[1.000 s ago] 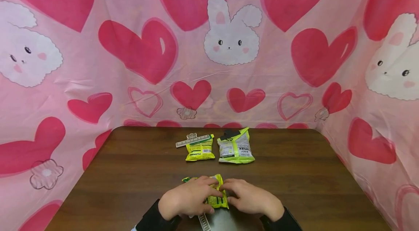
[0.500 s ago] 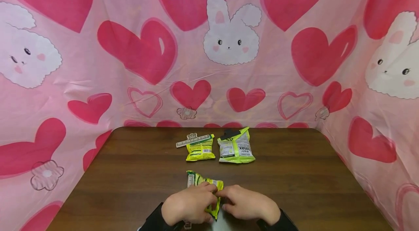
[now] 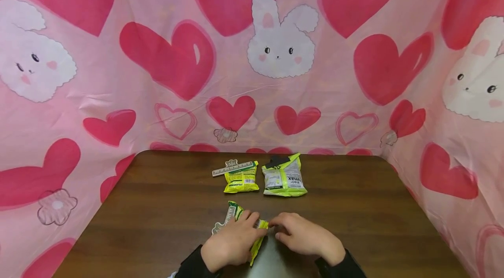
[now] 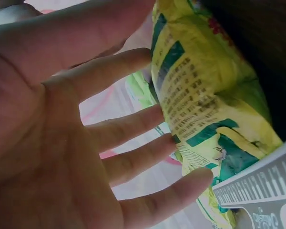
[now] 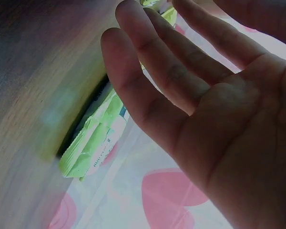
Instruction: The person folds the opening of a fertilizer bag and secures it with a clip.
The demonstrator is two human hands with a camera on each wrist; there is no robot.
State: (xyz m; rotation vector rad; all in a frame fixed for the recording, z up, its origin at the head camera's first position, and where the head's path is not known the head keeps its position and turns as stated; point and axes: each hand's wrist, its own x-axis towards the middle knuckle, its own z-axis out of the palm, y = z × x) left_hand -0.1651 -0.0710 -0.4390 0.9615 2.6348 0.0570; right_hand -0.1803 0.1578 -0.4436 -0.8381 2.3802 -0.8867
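Note:
A small yellow-and-green snack packet (image 4: 205,95) lies near the front of the table, partly hidden under my left hand (image 3: 235,239) in the head view. A pale ruler-like bag clip (image 3: 229,216) sits across its far left end. In the left wrist view, my left fingers (image 4: 133,126) stretch out with their tips against the printed face of the packet. My right hand (image 3: 305,235) is at the packet's right end, its index fingertip at the yellow edge. Its fingers (image 5: 133,86) look fairly straight in the right wrist view, and no object shows in its palm.
Farther back lie a clipped yellow packet (image 3: 241,181) and a bigger green-and-grey packet (image 3: 284,178) with a black clip (image 3: 277,162). A pink heart-and-rabbit cloth (image 3: 220,72) hangs behind the brown table (image 3: 354,208).
The near packet has turned, so its clip now shows at the far left instead of beneath my left hand. Both hands stay close to it, with my right hand slightly farther off.

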